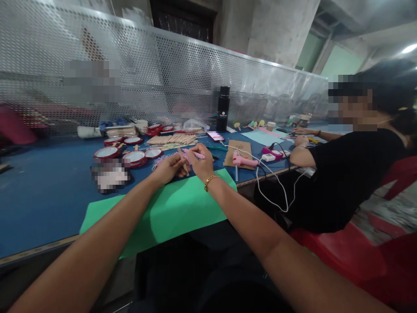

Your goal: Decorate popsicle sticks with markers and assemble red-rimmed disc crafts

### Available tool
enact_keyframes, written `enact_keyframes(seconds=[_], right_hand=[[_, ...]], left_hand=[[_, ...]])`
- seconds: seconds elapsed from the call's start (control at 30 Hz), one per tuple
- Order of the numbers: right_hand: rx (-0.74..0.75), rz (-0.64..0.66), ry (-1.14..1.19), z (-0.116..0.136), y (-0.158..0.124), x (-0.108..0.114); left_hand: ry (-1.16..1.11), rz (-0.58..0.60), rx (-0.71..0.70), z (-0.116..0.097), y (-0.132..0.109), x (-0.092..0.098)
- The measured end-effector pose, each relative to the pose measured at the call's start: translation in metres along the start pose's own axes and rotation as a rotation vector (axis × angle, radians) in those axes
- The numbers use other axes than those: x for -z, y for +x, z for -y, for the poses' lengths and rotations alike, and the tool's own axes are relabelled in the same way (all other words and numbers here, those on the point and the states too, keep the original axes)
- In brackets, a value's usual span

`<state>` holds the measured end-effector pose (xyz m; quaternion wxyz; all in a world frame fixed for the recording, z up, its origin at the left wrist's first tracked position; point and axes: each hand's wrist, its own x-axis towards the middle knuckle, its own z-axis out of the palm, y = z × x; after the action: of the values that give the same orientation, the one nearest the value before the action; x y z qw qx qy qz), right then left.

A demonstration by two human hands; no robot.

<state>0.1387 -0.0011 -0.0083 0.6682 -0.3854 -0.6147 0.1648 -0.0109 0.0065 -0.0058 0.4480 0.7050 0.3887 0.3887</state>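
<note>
My left hand (168, 169) pinches a flat wooden craft stick (180, 154) above the near edge of the table. Close beside it, my right hand (202, 164) is closed around a pink pen (197, 154), which points toward the stick. Whether the pen's tip touches the wood is too small to tell. Below both hands lies a sheet of green paper (176, 208), hanging over the table edge toward my lap. Just behind my left hand is a heap of thin pastel loops (159, 162), partly hidden by the fingers.
Round red-rimmed white pieces (134, 157) and a pile of craft sticks (174, 138) lie behind my hands. To the right are cardboard (230, 152), a pink glue gun (244, 161), cables and a power strip (273, 153). A black bottle (223, 108) stands behind; a co-worker (352, 174) sits at right.
</note>
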Motion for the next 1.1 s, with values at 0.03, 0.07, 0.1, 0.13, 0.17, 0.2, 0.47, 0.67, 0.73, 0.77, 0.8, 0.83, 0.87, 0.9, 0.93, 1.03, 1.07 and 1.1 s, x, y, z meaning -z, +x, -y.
enact_keyframes(seconds=[0.03,0.07,0.1,0.13,0.17,0.2,0.47,0.67,0.73,0.77,0.8,0.83,0.87,0.9,0.93,1.03,1.07,1.1], right_hand=[[0.000,-0.002,0.000,-0.0001,-0.0001,-0.0001],[0.002,0.003,0.001,-0.0001,-0.0002,-0.0002],[0.005,0.013,0.003,0.0000,-0.0003,-0.0002],[0.007,0.022,0.004,0.0000,-0.0004,-0.0003],[0.007,0.028,0.002,0.0001,-0.0004,-0.0003],[0.006,0.028,-0.001,0.0001,-0.0004,-0.0003],[0.005,0.027,-0.013,0.0000,-0.0002,-0.0005],[0.006,0.015,-0.008,-0.0007,-0.0006,-0.0007],[0.010,0.026,-0.004,-0.0013,-0.0007,-0.0007],[0.008,0.022,-0.004,-0.0018,-0.0006,-0.0007],[0.003,0.012,-0.005,-0.0022,-0.0005,-0.0007],[-0.003,0.002,-0.005,-0.0026,-0.0005,-0.0007],[-0.007,-0.002,-0.003,-0.0027,-0.0004,-0.0007],[-0.010,0.002,0.000,-0.0026,-0.0004,-0.0007],[-0.009,0.013,0.003,-0.0022,-0.0005,-0.0007],[-0.003,0.046,0.007,-0.0006,-0.0007,-0.0002],[-0.003,0.043,0.005,-0.0003,-0.0006,0.0001],[-0.006,0.033,0.001,-0.0002,-0.0006,0.0004]], left_hand=[[-0.002,0.000,0.000,0.0003,0.0002,0.0000],[-0.004,0.001,-0.001,0.0006,0.0003,0.0000],[-0.006,0.003,-0.002,0.0009,0.0006,-0.0001],[-0.008,0.004,-0.003,0.0011,0.0008,-0.0001],[-0.009,0.005,-0.003,0.0013,0.0010,-0.0001],[-0.010,0.004,-0.004,0.0014,0.0012,0.0000],[-0.006,-0.003,-0.011,0.0012,0.0012,0.0002],[0.004,-0.003,-0.014,0.0000,0.0002,0.0001],[0.004,-0.004,-0.016,-0.0004,0.0001,-0.0001],[0.004,-0.003,-0.016,-0.0006,0.0001,-0.0002],[0.004,-0.002,-0.015,-0.0008,0.0002,-0.0003],[0.004,-0.001,-0.014,-0.0010,0.0003,-0.0005],[0.004,0.001,-0.013,-0.0011,0.0003,-0.0006],[0.003,0.002,-0.013,-0.0012,0.0003,-0.0008],[0.001,0.002,-0.012,-0.0013,0.0003,-0.0009],[-0.006,0.003,-0.013,-0.0016,0.0000,-0.0010],[-0.008,0.003,-0.013,-0.0016,-0.0001,-0.0010],[-0.008,0.005,-0.012,-0.0016,-0.0002,-0.0010]])
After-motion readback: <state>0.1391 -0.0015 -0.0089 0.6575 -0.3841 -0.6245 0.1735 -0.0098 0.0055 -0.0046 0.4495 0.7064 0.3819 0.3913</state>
